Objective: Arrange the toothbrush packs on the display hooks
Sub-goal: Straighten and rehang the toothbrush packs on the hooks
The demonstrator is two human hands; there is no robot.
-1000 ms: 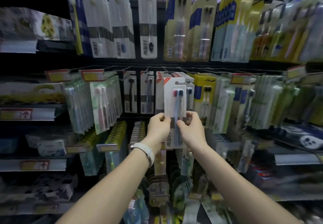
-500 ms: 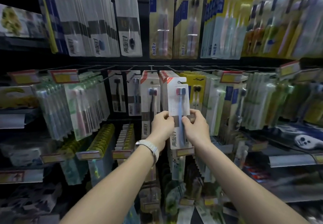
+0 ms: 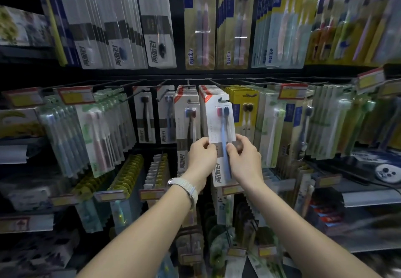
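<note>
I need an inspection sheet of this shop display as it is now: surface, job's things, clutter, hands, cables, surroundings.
Surface: black hook wall with rows of hooks; no table seen.
Job's things: white toothbrush pack held at the front of its white row, its hang hole at the hook tip; neighbouring white row hangs beside it.
Clutter: nothing seen loose.
Hands: left hand and right hand each pinch a side edge of the pack.
Cables: nothing seen.
Surroundings: yellow packs to the right; price tags on hook ends; a wristwatch on the left wrist.
</note>
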